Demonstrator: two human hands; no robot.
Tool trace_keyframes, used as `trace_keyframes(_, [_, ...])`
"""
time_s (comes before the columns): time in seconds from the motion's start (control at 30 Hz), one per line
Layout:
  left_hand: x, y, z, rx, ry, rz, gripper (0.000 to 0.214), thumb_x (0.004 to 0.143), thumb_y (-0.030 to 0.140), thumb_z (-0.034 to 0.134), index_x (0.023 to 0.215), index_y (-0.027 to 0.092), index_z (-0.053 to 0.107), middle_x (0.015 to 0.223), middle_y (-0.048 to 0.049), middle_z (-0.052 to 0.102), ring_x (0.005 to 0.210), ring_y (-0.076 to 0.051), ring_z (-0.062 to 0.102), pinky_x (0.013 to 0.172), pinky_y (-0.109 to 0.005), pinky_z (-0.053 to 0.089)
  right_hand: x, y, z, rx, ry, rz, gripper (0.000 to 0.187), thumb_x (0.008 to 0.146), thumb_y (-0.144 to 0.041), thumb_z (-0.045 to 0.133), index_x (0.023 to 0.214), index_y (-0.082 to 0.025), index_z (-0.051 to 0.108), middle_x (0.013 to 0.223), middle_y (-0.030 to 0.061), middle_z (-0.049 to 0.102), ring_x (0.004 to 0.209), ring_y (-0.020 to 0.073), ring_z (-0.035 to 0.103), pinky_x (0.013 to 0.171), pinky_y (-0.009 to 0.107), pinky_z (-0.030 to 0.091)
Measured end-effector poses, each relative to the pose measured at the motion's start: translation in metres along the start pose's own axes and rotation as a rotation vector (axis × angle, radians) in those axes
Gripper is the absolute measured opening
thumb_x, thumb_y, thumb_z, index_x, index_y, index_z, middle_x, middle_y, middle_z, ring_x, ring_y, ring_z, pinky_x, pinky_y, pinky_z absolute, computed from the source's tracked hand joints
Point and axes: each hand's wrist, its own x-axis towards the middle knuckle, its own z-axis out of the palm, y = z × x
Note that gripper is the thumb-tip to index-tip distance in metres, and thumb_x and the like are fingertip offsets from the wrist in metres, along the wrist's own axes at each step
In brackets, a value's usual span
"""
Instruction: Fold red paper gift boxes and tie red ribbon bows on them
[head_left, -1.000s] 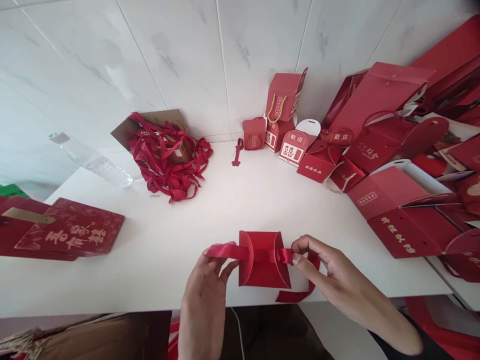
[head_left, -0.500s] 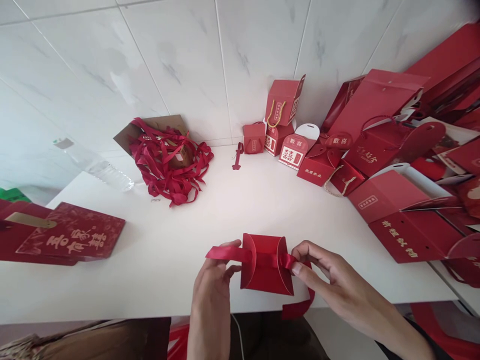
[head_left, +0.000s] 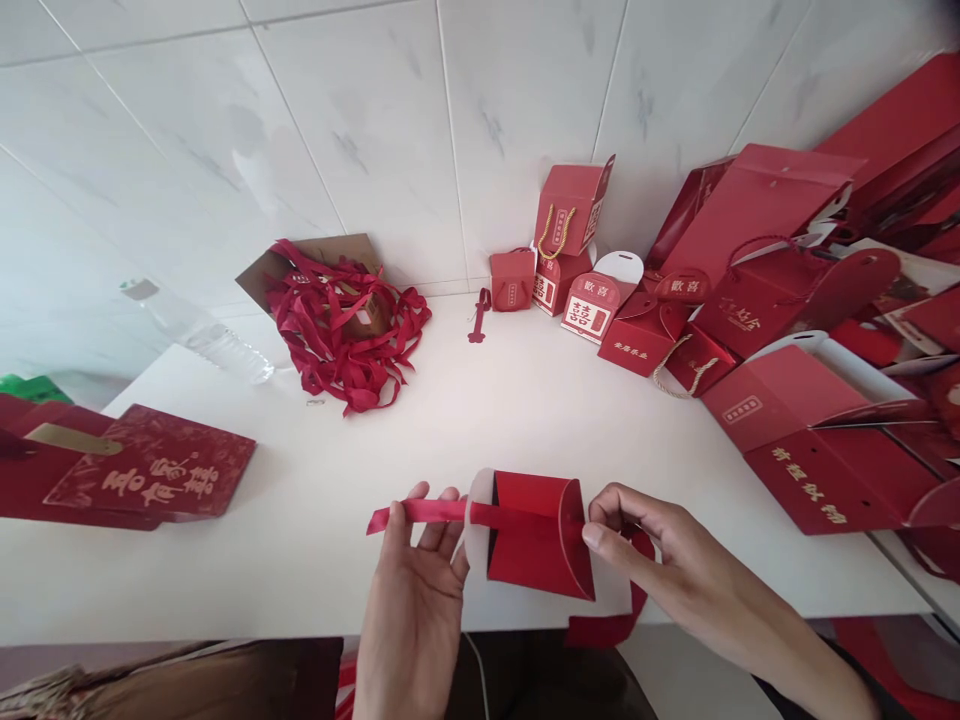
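Observation:
A small red paper gift box (head_left: 534, 535) with curved end flaps is held just above the near edge of the white table (head_left: 465, 420). A red ribbon (head_left: 420, 513) runs through it from side to side. My left hand (head_left: 416, 590) pinches the ribbon's left end beside the box's pale left flap, with the other fingers spread. My right hand (head_left: 645, 550) pinches the ribbon at the box's right flap, and the loose ribbon tail hangs below the table edge.
A tangle of red ribbons (head_left: 341, 320) lies on a cardboard piece at the back left. Several red gift boxes and bags (head_left: 750, 330) crowd the back and right. Flat red bags (head_left: 142, 475) lie at the left, with a clear plastic bottle (head_left: 202, 335) behind them.
The ribbon has been drawn leftward, so more of it sticks out on the left. The box's left flap has swung open, showing its pale inner side. The box tilted slightly.

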Motion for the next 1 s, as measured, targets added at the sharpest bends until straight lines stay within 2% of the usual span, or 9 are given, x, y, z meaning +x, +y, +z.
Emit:
trace_keyframes(0.13, [0.016, 0.013, -0.012, -0.054, 0.100, 0.116, 0.033, 0.107, 0.022, 0.036, 0.111, 0.018, 0.069, 0.101, -0.0100, 0.078, 0.088, -0.017, 0.078, 0.071, -0.026, 0.065, 0.001, 0.005, -0.003, -0.031, 0.027, 0.023, 0.036, 0.100, -0.062, 0.051, 0.092, -0.027, 0.057, 0.085, -0.0052, 0.050, 0.062, 0.0131, 0.029, 0.058, 0.028, 0.028])
trace_keyframes(0.27, [0.009, 0.009, -0.021, 0.111, -0.126, 0.029, 0.050, 0.100, 0.051, 0.047, 0.125, 0.015, 0.071, 0.130, -0.0181, 0.070, 0.126, -0.032, 0.065, 0.097, -0.046, 0.059, 0.002, 0.013, -0.003, -0.052, 0.043, -0.005, 0.033, 0.101, -0.062, 0.050, 0.098, -0.030, 0.060, 0.089, -0.0047, 0.054, 0.070, 0.0151, 0.038, 0.062, 0.026, 0.033])
trace_keyframes(0.37, [-0.004, -0.009, -0.023, 0.342, -0.228, -0.004, 0.056, 0.088, 0.062, 0.064, 0.119, 0.017, 0.076, 0.136, -0.0151, 0.068, 0.135, -0.036, 0.054, 0.107, -0.046, 0.049, 0.003, 0.014, -0.003, -0.053, 0.047, -0.017, 0.033, 0.101, -0.061, 0.050, 0.099, -0.031, 0.061, 0.091, -0.0040, 0.057, 0.074, 0.0163, 0.043, 0.064, 0.026, 0.035])
trace_keyframes(0.47, [-0.010, -0.021, -0.022, 0.484, -0.123, 0.093, 0.046, 0.080, 0.056, 0.078, 0.111, 0.022, 0.079, 0.126, -0.0093, 0.073, 0.124, -0.031, 0.060, 0.095, -0.035, 0.052, 0.004, 0.014, -0.003, -0.067, 0.051, -0.001, 0.038, 0.101, -0.065, 0.047, 0.098, -0.030, 0.062, 0.092, -0.0030, 0.059, 0.073, 0.0166, 0.044, 0.065, 0.027, 0.037])
trace_keyframes(0.53, [-0.007, -0.018, -0.020, 0.458, -0.092, 0.149, 0.038, 0.080, 0.051, 0.081, 0.102, 0.020, 0.079, 0.105, -0.0079, 0.076, 0.100, -0.024, 0.067, 0.078, -0.028, 0.055, 0.004, 0.014, -0.002, -0.092, 0.056, -0.001, 0.041, 0.100, -0.067, 0.045, 0.098, -0.030, 0.062, 0.093, -0.0020, 0.060, 0.074, 0.0171, 0.045, 0.066, 0.027, 0.038])
trace_keyframes(0.63, [0.004, 0.003, -0.015, 0.233, -0.115, 0.166, 0.020, 0.094, 0.037, 0.067, 0.092, 0.019, 0.074, 0.073, -0.0014, 0.067, 0.062, -0.013, 0.061, 0.055, -0.022, 0.052, 0.003, 0.012, -0.002, -0.117, 0.078, -0.004, 0.042, 0.099, -0.067, 0.047, 0.096, -0.028, 0.065, 0.090, -0.0006, 0.061, 0.072, 0.0179, 0.049, 0.064, 0.028, 0.040])
trace_keyframes(0.7, [0.014, 0.021, -0.014, 0.037, -0.040, 0.191, 0.023, 0.102, 0.022, 0.051, 0.092, 0.020, 0.071, 0.068, 0.0013, 0.063, 0.056, -0.009, 0.060, 0.052, -0.017, 0.051, 0.002, 0.010, -0.001, -0.110, 0.093, -0.017, 0.042, 0.098, -0.065, 0.050, 0.093, -0.027, 0.067, 0.087, -0.0002, 0.062, 0.072, 0.0182, 0.052, 0.062, 0.028, 0.041])
trace_keyframes(0.83, [0.027, 0.030, -0.025, -0.036, 0.049, 0.141, 0.036, 0.104, 0.027, 0.038, 0.109, 0.017, 0.073, 0.099, -0.0102, 0.076, 0.091, -0.018, 0.074, 0.072, -0.029, 0.061, 0.002, 0.007, 0.000, -0.071, 0.068, -0.070, 0.041, 0.098, -0.063, 0.052, 0.089, -0.026, 0.069, 0.087, 0.0000, 0.067, 0.077, 0.0192, 0.057, 0.066, 0.027, 0.046])
trace_keyframes(1.0, [0.018, -0.009, -0.048, 0.326, -0.249, -0.124, 0.057, 0.094, 0.056, 0.053, 0.115, 0.008, 0.076, 0.130, -0.0220, 0.069, 0.128, -0.037, 0.060, 0.092, -0.043, 0.054, 0.005, 0.011, -0.001, -0.089, 0.021, -0.012, 0.046, 0.099, -0.068, 0.045, 0.093, -0.027, 0.066, 0.091, 0.0000, 0.065, 0.079, 0.0193, 0.053, 0.068, 0.027, 0.043])
